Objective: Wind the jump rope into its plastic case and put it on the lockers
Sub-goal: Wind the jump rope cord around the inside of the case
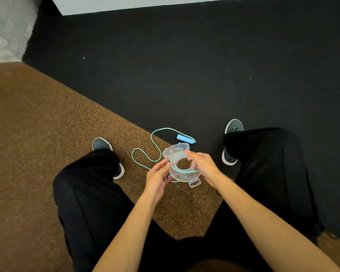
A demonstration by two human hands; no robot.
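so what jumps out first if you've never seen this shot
The left hand and right hand hold a clear round plastic case low in the middle, between the person's legs, with a bit of pale green cord lying inside it. The rest of the jump rope trails in loops on the floor just beyond, ending at a blue handle where the brown mat meets the black mat.

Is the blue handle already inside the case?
No, the blue handle lies on the floor beyond the case, loose rope trailing to it.
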